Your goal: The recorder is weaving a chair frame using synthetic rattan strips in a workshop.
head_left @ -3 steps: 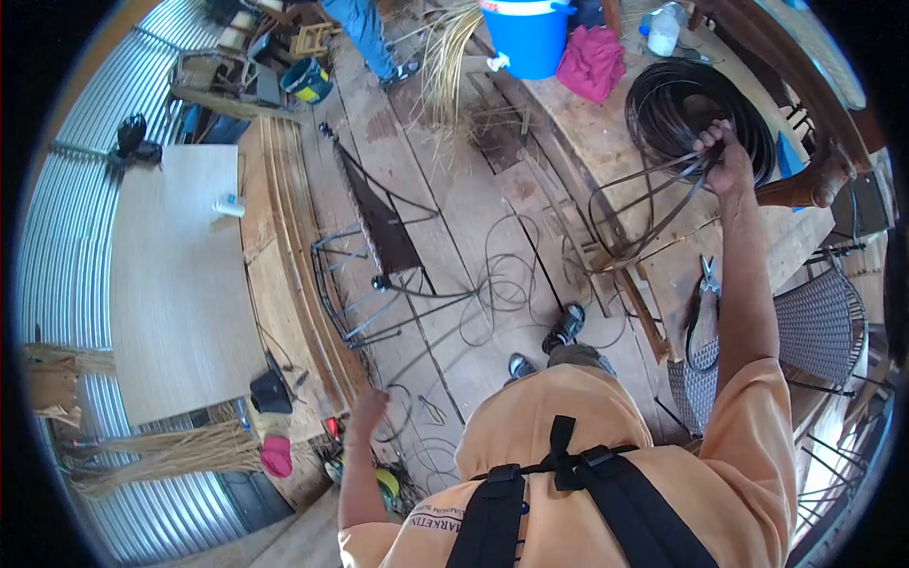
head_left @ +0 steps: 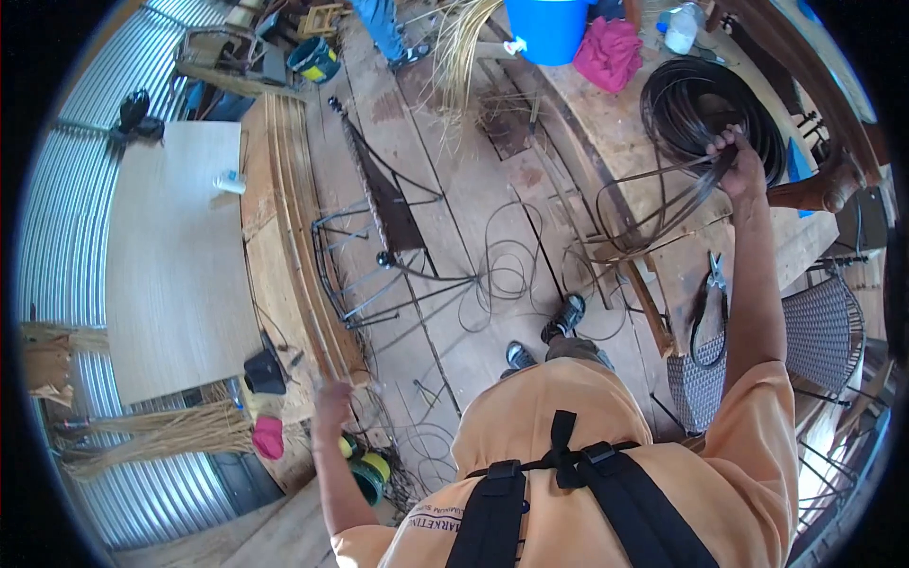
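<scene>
From my remote post, left to right: the left hand (head_left: pixel 333 402) is blurred beside a wooden bench (head_left: pixel 275 284); I cannot tell its grip. Loose loops (head_left: pixel 490 276) lie on the floor. The right hand (head_left: pixel 741 168) grasps dark strands (head_left: pixel 699 193) beside a black coil (head_left: pixel 665 109) on the wooden table (head_left: pixel 606 123). I judge the step as strand handling; the next move calls for keeping loops untangled.

Workshop with corrugated metal wall (head_left: pixel 68 256), plank floor (head_left: pixel 459 194), rough wooden surface (head_left: pixel 606 118) bearing a coil of dark strips (head_left: pixel 666 106), hand cutters (head_left: pixel 715 273), bundle of straw-coloured strands (head_left: pixel 180 431), woven panel (head_left: pixel 822 327), dark metal frame (head_left: pixel 394 222)
</scene>
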Demonstrator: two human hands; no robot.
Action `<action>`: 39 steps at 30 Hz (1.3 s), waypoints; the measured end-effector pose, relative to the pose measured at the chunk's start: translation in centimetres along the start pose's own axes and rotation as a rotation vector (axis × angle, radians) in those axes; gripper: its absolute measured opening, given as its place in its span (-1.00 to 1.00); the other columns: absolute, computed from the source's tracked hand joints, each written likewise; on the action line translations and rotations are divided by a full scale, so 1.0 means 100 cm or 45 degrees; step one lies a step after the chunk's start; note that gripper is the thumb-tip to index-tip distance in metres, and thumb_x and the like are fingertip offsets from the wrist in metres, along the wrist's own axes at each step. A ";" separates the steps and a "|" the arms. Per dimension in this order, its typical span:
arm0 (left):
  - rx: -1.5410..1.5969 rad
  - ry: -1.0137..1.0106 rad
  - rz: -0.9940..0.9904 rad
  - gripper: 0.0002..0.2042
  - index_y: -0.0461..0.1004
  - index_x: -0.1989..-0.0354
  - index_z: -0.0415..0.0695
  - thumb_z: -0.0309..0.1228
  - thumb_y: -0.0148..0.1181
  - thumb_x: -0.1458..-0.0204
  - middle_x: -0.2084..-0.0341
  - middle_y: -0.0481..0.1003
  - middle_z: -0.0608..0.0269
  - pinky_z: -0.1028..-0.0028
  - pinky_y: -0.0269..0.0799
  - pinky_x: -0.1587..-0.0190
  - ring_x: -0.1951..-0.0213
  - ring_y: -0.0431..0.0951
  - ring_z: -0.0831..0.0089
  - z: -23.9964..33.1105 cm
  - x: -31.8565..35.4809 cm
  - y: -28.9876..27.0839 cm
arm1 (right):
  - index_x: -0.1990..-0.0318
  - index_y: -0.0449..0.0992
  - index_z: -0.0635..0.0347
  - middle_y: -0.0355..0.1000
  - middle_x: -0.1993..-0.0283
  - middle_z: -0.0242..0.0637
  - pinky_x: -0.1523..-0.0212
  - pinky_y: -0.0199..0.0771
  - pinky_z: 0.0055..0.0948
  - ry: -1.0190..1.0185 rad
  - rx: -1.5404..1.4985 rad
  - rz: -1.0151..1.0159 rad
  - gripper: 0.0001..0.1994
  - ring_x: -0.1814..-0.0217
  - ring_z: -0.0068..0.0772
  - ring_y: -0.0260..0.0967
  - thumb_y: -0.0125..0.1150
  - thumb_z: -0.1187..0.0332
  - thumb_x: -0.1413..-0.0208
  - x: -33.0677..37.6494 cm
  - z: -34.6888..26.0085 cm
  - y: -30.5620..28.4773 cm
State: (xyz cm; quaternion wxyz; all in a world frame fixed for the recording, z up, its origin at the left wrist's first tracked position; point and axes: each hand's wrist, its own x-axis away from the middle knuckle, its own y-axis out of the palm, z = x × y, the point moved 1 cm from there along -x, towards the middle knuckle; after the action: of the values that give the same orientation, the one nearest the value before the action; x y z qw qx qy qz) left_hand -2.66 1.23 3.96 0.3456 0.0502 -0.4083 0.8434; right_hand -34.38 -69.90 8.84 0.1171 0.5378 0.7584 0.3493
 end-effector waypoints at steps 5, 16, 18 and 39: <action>1.195 -0.203 0.635 -0.75 0.37 0.46 -0.09 -0.16 0.10 -0.03 0.76 0.15 0.54 0.70 -0.10 0.79 0.78 0.02 0.75 0.070 0.069 -0.112 | 0.47 0.37 0.08 0.32 0.53 -0.46 0.41 0.38 -0.46 0.155 0.351 0.052 -0.84 0.45 -0.48 0.31 0.02 0.30 -0.14 -0.002 0.004 -0.029; 1.129 0.768 0.371 -0.77 0.21 0.18 -0.18 -0.25 -0.23 -0.22 0.73 0.09 0.48 0.65 0.05 0.74 0.80 0.02 0.73 0.219 0.089 -0.122 | 0.09 0.39 0.34 0.42 0.25 -0.21 0.14 0.32 -0.35 -0.757 2.053 0.320 -0.58 0.19 -0.27 0.37 0.13 0.16 -0.03 0.059 0.052 0.009; 0.978 0.777 0.400 -0.76 0.27 0.27 -0.20 -0.24 -0.11 -0.17 0.70 0.17 0.46 0.65 0.06 0.73 0.78 0.06 0.70 0.239 0.088 -0.099 | 0.07 0.40 0.28 0.40 0.16 -0.24 0.15 0.32 -0.41 -0.386 1.589 -0.083 -0.59 0.15 -0.38 0.35 0.11 0.16 -0.02 0.107 0.099 0.044; 0.397 -0.470 -0.700 -0.83 0.47 0.32 -0.25 -0.38 0.08 -0.05 0.61 0.42 0.21 0.54 0.32 0.46 0.56 0.37 0.57 0.157 0.187 0.092 | 0.16 0.37 0.22 0.44 0.15 -0.15 0.26 0.45 -0.24 1.975 -0.462 -0.757 -0.67 0.15 -0.13 0.42 -0.16 0.14 -0.18 0.345 0.374 0.082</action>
State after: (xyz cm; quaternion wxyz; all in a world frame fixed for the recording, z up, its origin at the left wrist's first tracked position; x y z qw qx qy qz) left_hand -25.64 -3.94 15.16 0.4682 0.3615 -0.3013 0.7479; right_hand -21.24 -22.38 -6.19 -0.2646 -0.1027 0.6661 0.6898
